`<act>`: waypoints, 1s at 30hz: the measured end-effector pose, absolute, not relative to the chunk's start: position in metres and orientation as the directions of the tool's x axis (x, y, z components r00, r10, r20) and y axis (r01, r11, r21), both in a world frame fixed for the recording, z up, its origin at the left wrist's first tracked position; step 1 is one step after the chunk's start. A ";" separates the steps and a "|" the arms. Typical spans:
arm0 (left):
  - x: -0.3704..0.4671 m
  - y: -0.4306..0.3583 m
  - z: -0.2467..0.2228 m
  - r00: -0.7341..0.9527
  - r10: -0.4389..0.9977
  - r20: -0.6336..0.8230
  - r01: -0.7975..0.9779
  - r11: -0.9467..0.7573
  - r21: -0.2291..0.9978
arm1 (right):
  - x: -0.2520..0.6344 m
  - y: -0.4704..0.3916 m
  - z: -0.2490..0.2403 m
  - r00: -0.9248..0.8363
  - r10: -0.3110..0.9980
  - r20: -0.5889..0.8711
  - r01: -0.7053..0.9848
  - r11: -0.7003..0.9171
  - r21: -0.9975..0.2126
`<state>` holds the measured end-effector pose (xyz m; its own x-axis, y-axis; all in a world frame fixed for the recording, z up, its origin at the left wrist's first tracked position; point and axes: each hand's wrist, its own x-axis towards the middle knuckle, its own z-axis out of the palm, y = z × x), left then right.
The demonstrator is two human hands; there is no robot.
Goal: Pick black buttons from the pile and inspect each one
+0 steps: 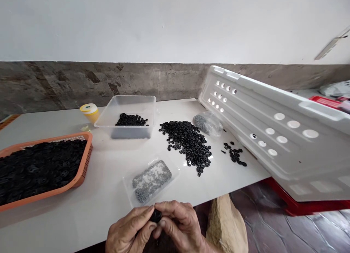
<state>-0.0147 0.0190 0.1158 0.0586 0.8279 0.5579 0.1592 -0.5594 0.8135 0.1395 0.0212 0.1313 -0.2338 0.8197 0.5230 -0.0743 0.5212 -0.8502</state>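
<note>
At the table's front edge, my left hand (131,229) and my right hand (179,223) meet, both pinching one small black plastic piece (155,216) between thumbs and forefingers. Fingers cover most of it, so its full shape is hidden. Just beyond my hands lies a shallow clear tray (175,172) with many small grey metal bits (142,194). A heap of small black parts (188,140), rounded and with holes, spreads over the white table behind the tray. A smaller group of black parts (235,153) lies to its right.
An orange basket (86,156) full of black pieces stands left. Behind are a clear plastic bin (131,131) with black parts and a yellow-white tub (90,113). A plastic bag (210,123) of grey bits sits near a large white perforated panel (251,107) leaning at right.
</note>
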 end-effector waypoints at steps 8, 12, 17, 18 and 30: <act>-0.012 0.021 0.117 0.036 0.815 0.578 0.176 -0.575 0.799 | 0.139 0.023 0.130 -0.247 0.824 0.510 -0.085 0.506 -0.858; -0.016 0.025 0.117 0.068 0.797 0.600 0.211 -0.600 0.772 | 0.140 0.025 0.130 -0.262 0.830 0.492 -0.070 0.492 -0.868; -0.028 0.033 0.116 0.244 0.695 0.677 0.323 -0.716 0.619 | 0.141 0.027 0.130 -0.263 0.833 0.488 -0.064 0.489 -0.870; -0.028 0.033 0.117 0.250 0.680 0.689 0.344 -0.727 0.593 | 0.141 0.027 0.129 -0.257 0.834 0.489 -0.062 0.491 -0.869; -0.014 0.026 0.122 0.086 0.809 0.581 0.210 -0.585 0.783 | 0.140 0.027 0.124 -0.247 0.882 0.400 -0.300 0.323 -0.897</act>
<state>-0.0145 0.0262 0.1221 0.0863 0.8092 0.5811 0.2097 -0.5850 0.7834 0.1403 0.0268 0.1235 -0.2471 0.8824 0.4005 -0.3003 0.3232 -0.8974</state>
